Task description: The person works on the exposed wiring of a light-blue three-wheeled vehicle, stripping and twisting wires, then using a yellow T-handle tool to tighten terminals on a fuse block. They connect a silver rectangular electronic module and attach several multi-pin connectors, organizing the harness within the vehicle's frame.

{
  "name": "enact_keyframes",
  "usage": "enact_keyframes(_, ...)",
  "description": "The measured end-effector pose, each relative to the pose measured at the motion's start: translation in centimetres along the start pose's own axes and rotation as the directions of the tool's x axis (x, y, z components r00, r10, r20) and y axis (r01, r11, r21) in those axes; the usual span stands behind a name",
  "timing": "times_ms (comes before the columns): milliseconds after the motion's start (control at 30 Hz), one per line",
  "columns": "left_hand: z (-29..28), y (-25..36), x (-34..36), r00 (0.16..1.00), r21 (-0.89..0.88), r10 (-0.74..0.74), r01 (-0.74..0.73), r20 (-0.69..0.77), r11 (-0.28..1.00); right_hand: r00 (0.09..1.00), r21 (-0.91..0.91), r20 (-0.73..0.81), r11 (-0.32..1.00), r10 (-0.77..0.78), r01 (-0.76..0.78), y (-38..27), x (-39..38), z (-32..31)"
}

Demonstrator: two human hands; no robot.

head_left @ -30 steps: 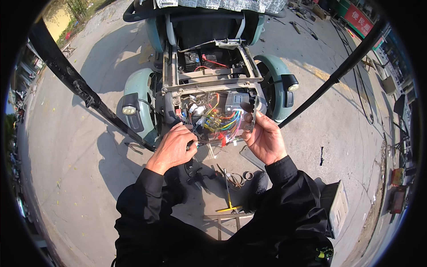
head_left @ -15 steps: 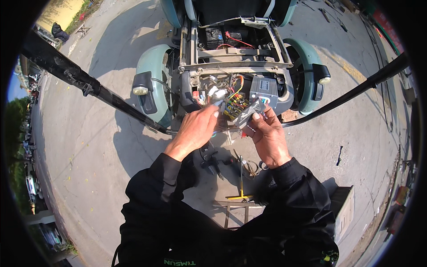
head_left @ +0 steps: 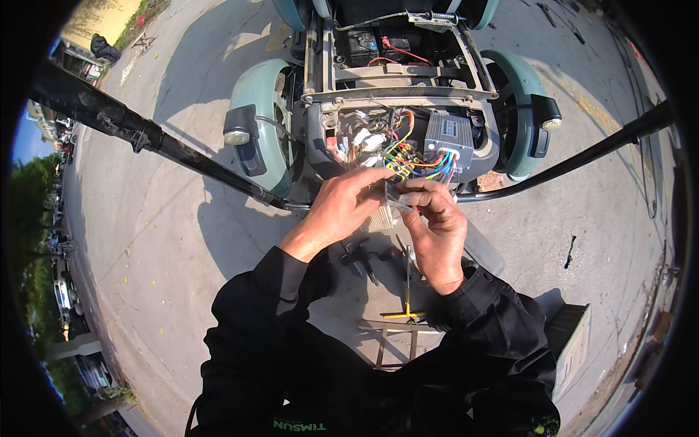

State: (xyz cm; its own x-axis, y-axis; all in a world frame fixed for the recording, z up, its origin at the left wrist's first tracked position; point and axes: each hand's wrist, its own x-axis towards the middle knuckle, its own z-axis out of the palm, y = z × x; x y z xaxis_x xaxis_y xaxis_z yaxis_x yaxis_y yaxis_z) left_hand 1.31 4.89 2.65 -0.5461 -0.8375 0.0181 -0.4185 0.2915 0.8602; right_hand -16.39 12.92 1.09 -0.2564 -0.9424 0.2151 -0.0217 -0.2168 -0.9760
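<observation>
My right hand (head_left: 438, 227) is closed, pinching a small, clear, crinkled plastic bag (head_left: 394, 197) between thumb and fingers. My left hand (head_left: 336, 207) meets the bag's left edge, its thumb and fingertips closed on it; what is inside the bag I cannot make out. Just beyond my hands, coloured wires (head_left: 429, 164) run from a silver finned controller box (head_left: 448, 131) to a terminal strip with yellow lugs (head_left: 400, 162), partly hidden by my fingers. White plug connectors (head_left: 372, 140) lie among the wires on the left.
The vehicle's open metal frame (head_left: 399, 95) holds batteries (head_left: 362, 46) with red leads. Green fenders (head_left: 261, 124) flank it, and black bars (head_left: 167, 149) slant in from both sides. Below my hands are a yellow T-handle tool (head_left: 407, 295), a metal stand (head_left: 382, 342) and a box (head_left: 575, 342) at right.
The bag and my right hand have moved left, down and closer to my left hand, uncovering the coloured wires by the controller. My left fingers have come to the bag. The whole view has shifted slightly.
</observation>
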Motion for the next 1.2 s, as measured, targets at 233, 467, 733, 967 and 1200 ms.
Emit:
enact_keyframes(233, 0.3, -1.0, 0.0, 0.996, -0.072, -0.021, 0.015, -0.091, 0.997, 0.991, -0.176, 0.109, 0.979, -0.083, 0.101, -1.0, -0.1, 0.5)
enact_keyframes(467, 0.0, -0.7, -0.2, 0.984, 0.062, 0.114, -0.107, -0.135, 0.992, 0.990, -0.203, 0.138, 0.979, -0.005, 0.033, -1.3, -0.7, 0.8)
enact_keyframes(733, -1.7, -0.9, -1.0, 0.982, -0.004, -0.118, 0.120, 0.147, 0.993, 0.984, -0.510, 0.169, 0.859, 0.056, 0.039, -2.9, 1.6, -1.0)
enact_keyframes(967, -1.3, -0.8, -0.5, 0.941, -0.046, -0.322, 0.328, 0.105, 0.944, 0.960, -0.770, 0.228, 0.573, -0.163, 0.280, -2.5, 8.1, -6.3)
enact_keyframes(1200, -0.9, -0.3, 0.1, 0.934, 0.008, -0.333, 0.335, 0.128, 0.942, 0.919, -0.684, 0.383, 0.640, -0.092, 0.349, -0.3, 9.3, -5.5)
